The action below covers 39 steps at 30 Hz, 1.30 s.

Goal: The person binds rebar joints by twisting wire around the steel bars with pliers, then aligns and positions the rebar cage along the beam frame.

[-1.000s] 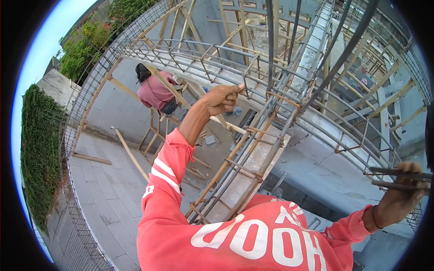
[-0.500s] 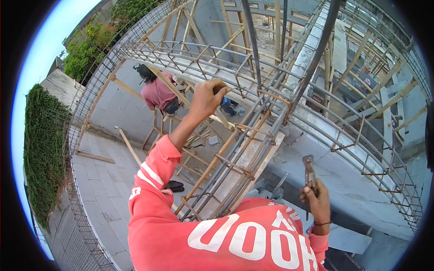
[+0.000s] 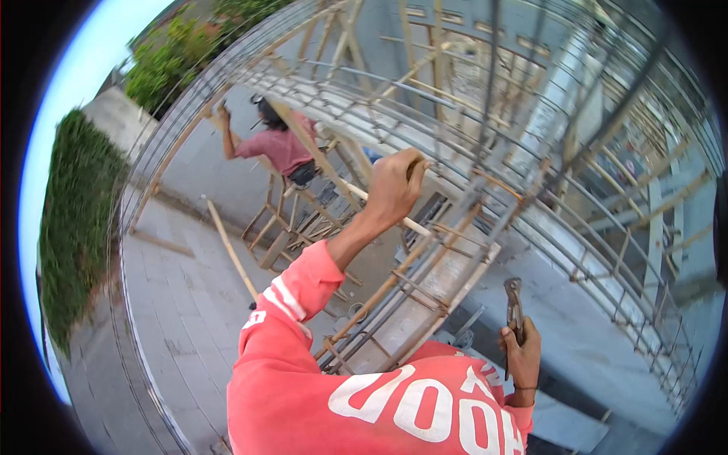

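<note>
My left hand (image 3: 396, 184) is raised above the rebar cages, its fingers curled together; whatever they may pinch is too small to make out. My right hand (image 3: 522, 356) is wrapped round the handles of metal pincers (image 3: 514, 303), their head pointing up. Between the two hands runs a rebar cage (image 3: 425, 284) in a wooden form. Rusty wire (image 3: 497, 184) loops round the bars at the crossing, to the right of my left hand.
Below at the left, a co-worker in a pink shirt (image 3: 284, 148) reaches one arm up by a wooden frame. A curved rebar cage (image 3: 326, 95) spans behind my left hand. Dark vertical bars (image 3: 489, 83) rise at the crossing. Block walls (image 3: 182, 303) stand below.
My right hand has come in from the far right with the pincers, which now point up. My left hand's extended finger has curled in. The co-worker has raised an arm. The view has shifted.
</note>
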### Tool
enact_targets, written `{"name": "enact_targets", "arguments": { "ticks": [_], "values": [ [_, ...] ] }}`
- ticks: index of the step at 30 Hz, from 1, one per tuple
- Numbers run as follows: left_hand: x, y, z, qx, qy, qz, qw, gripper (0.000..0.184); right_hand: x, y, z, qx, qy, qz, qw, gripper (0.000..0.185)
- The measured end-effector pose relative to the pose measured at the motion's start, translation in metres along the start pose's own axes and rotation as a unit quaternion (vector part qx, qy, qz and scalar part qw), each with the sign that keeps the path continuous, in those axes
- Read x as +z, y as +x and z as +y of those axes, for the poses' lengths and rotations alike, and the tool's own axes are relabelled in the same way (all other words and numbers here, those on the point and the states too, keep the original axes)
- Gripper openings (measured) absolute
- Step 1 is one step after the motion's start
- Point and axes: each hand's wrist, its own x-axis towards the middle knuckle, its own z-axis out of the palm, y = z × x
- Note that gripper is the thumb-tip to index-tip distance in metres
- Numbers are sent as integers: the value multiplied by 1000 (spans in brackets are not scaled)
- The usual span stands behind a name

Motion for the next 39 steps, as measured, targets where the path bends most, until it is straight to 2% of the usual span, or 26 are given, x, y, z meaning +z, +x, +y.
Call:
{"name": "enact_targets", "arguments": {
  "ticks": [1,2,4,8,10,11,12,14,15,18,20,22,24,26,28,29,30,31,32,34,36,38,39],
  "values": [
    [-2,6,-8,-83,-33,1,996,18,1,0,-4,23,22,10,999,20],
    [5,9,-28,-93,-22,20,995,18,3,1,-7,12,15,-10,1000,20],
    [25,9,-71,-117,-99,1,988,19,4,-2,-9,6,37,2,999,19],
    [18,8,-62,-130,-85,-1,988,18,1,-7,3,24,25,9,999,18],
    [6,5,-47,-34,-47,18,998,15,2,-9,5,31,22,15,999,18],
    [2,7,-45,93,-16,44,995,11,2,-11,7,37,26,26,999,18],
    [0,9,-47,97,-32,34,994,11,2,-13,10,46,25,43,998,18],
    [2,14,-52,219,16,34,975,9,0,-13,14,28,-9,32,999,19],
    [6,18,-57,222,0,30,975,9,1,-13,11,26,-11,39,999,19],
    [18,27,-65,185,-63,74,978,9,1,-10,23,6,-63,40,997,20],
    [26,22,-65,-34,-125,56,990,11,2,-9,26,10,-70,45,997,20],
    [36,19,-73,-46,-165,70,983,14,5,-10,26,21,-72,35,997,19],
    [38,16,-75,-121,-202,58,970,16,9,-11,27,23,-86,33,995,19],
    [37,10,-70,-126,-216,57,967,15,10,-13,32,22,-103,32,994,19],
    [26,5,-55,-130,-129,71,981,15,12,-13,39,32,-116,28,992,20],
    [26,1,-58,-128,-131,71,981,15,13,-14,37,31,-116,30,992,20],
    [27,-3,-62,1,-56,104,993,17,13,-15,34,23,-136,21,990,19],
    [27,-6,-64,129,19,136,982,20,13,-15,32,16,-155,13,988,19],
    [26,-12,-64,131,17,137,982,20,12,-15,33,14,-155,16,988,19],
    [18,-22,-53,104,81,67,989,18,10,-16,41,36,-153,20,987,22],
    [22,-20,-52,107,65,80,989,17,8,-16,53,23,-159,32,986,22],
    [21,-14,-46,2,-9,46,999,15,7,-15,56,8,-167,43,985,22],
    [19,-13,-41,2,-9,47,999,15,6,-15,52,13,-173,43,984,22]
  ]
}}
